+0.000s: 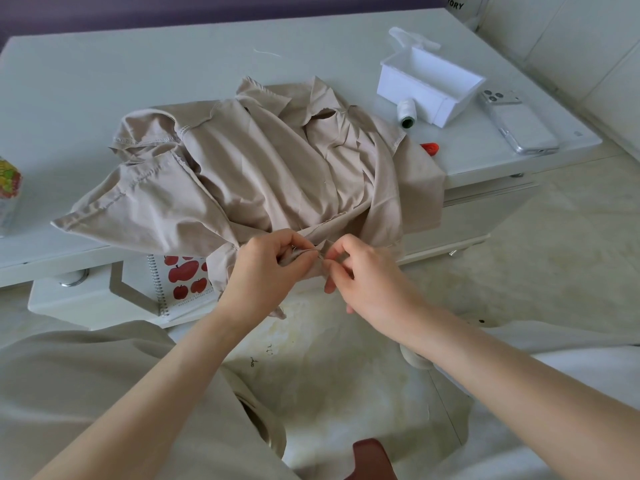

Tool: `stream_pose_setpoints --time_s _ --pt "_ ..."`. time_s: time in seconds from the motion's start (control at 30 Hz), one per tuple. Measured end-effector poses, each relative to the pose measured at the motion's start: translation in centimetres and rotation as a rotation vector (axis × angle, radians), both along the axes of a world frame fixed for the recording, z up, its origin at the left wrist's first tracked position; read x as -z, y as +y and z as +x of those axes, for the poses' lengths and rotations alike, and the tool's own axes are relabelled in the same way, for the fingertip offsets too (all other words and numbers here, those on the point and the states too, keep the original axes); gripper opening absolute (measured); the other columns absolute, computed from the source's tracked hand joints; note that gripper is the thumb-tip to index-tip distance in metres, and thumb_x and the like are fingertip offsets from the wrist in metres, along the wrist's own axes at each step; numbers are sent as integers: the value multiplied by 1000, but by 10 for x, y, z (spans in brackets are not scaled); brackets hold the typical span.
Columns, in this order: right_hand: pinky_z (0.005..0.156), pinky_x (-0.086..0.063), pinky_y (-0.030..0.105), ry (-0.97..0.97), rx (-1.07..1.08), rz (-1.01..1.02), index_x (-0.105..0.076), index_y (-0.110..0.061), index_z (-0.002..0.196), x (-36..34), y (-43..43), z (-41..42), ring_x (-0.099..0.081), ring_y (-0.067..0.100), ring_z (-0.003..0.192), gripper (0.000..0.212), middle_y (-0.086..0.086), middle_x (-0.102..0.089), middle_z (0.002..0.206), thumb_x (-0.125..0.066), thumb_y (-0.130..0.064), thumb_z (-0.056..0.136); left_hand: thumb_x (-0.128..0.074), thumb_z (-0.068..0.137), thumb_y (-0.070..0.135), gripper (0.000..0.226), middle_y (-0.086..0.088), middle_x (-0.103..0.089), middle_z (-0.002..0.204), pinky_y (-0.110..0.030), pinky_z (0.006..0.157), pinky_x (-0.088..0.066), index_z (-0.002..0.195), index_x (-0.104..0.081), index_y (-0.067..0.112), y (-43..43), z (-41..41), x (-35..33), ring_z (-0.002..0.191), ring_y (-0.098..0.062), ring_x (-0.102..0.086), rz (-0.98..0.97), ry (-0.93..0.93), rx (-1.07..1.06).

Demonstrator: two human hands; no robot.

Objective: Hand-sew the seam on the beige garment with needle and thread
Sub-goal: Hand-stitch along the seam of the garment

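Observation:
A crumpled beige garment (256,161) lies spread over the white table (104,81), and one edge hangs off the front. My left hand (266,268) pinches that hanging edge just below the table front. My right hand (363,275) is close beside it on the right, with thumb and forefinger pinched on a thin needle (320,255) at the fabric's edge. The thread is too fine to make out. A white thread spool (406,113) lies on its side at the back right.
A white open box (429,81) and a phone in a clear case (517,123) sit at the table's right end. A small red object (430,147) peeks from under the garment. An apple-print spiral notebook (180,282) rests on a lower shelf. A colourful packet (8,188) is at the left edge.

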State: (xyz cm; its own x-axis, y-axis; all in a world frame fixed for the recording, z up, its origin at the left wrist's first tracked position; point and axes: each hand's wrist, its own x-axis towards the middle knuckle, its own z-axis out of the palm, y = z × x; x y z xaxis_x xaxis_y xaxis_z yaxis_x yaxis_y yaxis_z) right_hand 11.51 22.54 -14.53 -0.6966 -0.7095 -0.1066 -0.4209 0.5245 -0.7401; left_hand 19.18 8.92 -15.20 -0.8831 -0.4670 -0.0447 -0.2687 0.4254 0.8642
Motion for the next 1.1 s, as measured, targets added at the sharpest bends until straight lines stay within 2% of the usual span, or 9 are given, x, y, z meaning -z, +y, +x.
stream_pose_setpoints --time_s 0.1,0.2,0.33,0.53,0.73,0.83,0.9,1.0,1.1 --pt "36 -34 12 -61 34 -33 -48 -18 86 -2 -1 2 -51 5 35 12 -1 -69 74 -46 -17 98 -65 88 20 7 16 -50 45 -20 30 -38 83 -68 20 1 1 -3 37 -5 -45 16 -8 -3" --pt "35 -35 15 -137 68 -55 -47 -21 86 -1 -4 3 -52 6 36 12 -1 -69 73 -46 -17 98 -66 88 21 7 8 -61 58 -30 34 -48 82 -69 22 4 1 -6 49 -11 -56 51 -7 5" --pt "35 -39 23 -284 138 -86 -48 -22 87 0 -7 6 -54 10 38 13 1 -70 72 -44 -18 99 -65 88 20 5 12 -61 59 -33 33 -48 84 -69 19 8 2 -6 53 -4 -57 58 6 13" --pt "34 -42 24 -390 201 -150 -48 -14 93 -2 -11 8 -59 18 39 13 8 -69 72 -42 -21 101 -64 90 17 4 19 -49 45 -14 30 -32 85 -64 18 9 2 0 44 1 -48 -86 85 -51" --pt "35 -43 23 -448 221 -217 -49 -13 96 -2 -12 11 -58 17 40 10 8 -67 66 -42 -17 101 -67 87 18 6 10 -55 54 -15 40 -39 82 -69 20 7 2 7 51 -3 -52 -173 112 -52" --pt "44 -47 23 -430 162 -241 -48 -15 99 0 -10 14 -57 10 48 8 6 -66 73 -41 -12 100 -66 87 21 7 11 -55 52 -24 45 -44 81 -68 24 5 3 10 50 -5 -51 -173 92 -66" --pt "54 -49 20 -404 100 -240 -45 -18 108 1 -8 16 -57 4 56 15 2 -64 83 -38 -7 100 -64 88 25 6 11 -54 52 -31 43 -44 84 -68 24 3 3 10 48 -4 -51 -179 63 -90" --pt "64 -52 18 -349 20 -240 -42 -26 115 1 -2 20 -59 3 65 28 0 -64 96 -38 -3 99 -63 89 28 7 11 -58 54 -29 38 -43 86 -68 25 2 2 8 48 -5 -54 -213 55 -106" --pt "65 -51 16 -312 -4 -236 -46 -23 121 -1 2 21 -62 7 69 29 1 -67 100 -42 -5 99 -62 89 28 6 11 -59 55 -26 31 -41 85 -66 26 2 2 6 48 -6 -55 -217 55 -105"
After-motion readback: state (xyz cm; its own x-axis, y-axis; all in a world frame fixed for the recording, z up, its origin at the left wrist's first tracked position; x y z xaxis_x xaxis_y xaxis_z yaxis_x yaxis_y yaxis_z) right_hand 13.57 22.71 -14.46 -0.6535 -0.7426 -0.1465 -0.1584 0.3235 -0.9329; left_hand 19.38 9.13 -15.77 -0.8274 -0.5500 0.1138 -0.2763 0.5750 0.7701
